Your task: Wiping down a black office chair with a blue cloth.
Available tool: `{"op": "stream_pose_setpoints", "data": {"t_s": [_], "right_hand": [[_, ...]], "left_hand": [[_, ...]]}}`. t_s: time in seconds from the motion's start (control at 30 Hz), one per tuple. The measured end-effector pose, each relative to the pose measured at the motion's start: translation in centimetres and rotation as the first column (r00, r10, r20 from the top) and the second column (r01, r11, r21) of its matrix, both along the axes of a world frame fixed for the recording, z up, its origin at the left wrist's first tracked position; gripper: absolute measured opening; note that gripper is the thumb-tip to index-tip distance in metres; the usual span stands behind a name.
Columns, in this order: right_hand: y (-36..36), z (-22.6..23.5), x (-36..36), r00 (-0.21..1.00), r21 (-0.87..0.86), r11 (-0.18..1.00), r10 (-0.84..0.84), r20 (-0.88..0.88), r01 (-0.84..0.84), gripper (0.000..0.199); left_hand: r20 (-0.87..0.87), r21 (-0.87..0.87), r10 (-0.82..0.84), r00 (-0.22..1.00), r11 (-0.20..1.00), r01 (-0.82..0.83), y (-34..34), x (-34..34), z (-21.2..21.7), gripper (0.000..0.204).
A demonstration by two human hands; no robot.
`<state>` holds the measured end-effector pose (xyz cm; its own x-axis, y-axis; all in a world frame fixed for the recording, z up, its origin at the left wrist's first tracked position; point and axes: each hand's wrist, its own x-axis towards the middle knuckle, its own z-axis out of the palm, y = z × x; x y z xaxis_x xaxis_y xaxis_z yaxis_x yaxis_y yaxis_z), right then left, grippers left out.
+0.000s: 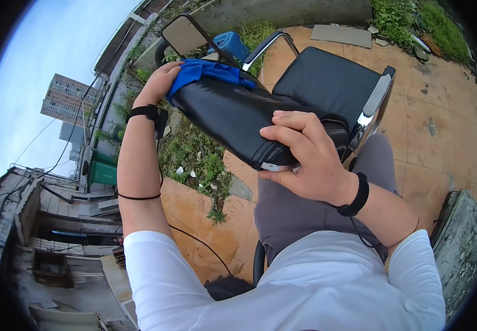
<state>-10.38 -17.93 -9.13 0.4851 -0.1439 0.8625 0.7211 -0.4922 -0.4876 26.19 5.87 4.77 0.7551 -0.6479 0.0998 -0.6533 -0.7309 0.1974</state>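
Note:
A black padded office chair with its backrest tilted across the view is right in front of me. My right hand grips the backrest's near end, fingers on the shiny black cover and thumb beneath, next to a strip of bare metal. At the backrest's far left end, my left hand holds a blue cloth against the cover; its fingertips are partly hidden. The cloth lies bunched over the upper edge. Beyond is the chair's black seat, between chrome armrests with padded tops.
Orange floor tiles surround the chair. A weedy patch lies left of it. Behind stand a blue jerrycan and a low wall. A stone slab is at my right, a dark cable at lower left.

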Motion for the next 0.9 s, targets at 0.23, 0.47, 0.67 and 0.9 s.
{"op": "stream_pose_setpoints", "data": {"t_s": [0.23,0.47,0.67,0.9], "right_hand": [[0.1,-1.3,0.6,1.000,0.003,1.000,0.005,0.010,-0.005,0.057],[-0.4,-2.0,0.9,1.000,0.002,1.000,-0.012,-0.007,0.012,0.055],[-0.2,-1.8,1.4,1.000,0.025,1.000,-0.006,-0.020,0.006,0.049],[-0.6,-1.7,1.7,0.999,-0.002,1.000,-0.009,-0.040,0.009,0.049]], "left_hand": [[0.105,0.181,-0.256,0.961,0.955,0.235,1.1,-0.7,-0.3,0.033],[-0.167,0.042,-0.461,0.872,0.880,0.473,-6.5,-13.5,0.2,0.029],[-0.258,-0.004,-0.599,0.758,0.785,0.619,-9.3,-19.0,0.8,0.037],[-0.267,0.135,-0.498,0.825,0.828,0.544,-9.1,-15.2,1.4,0.036]]}}
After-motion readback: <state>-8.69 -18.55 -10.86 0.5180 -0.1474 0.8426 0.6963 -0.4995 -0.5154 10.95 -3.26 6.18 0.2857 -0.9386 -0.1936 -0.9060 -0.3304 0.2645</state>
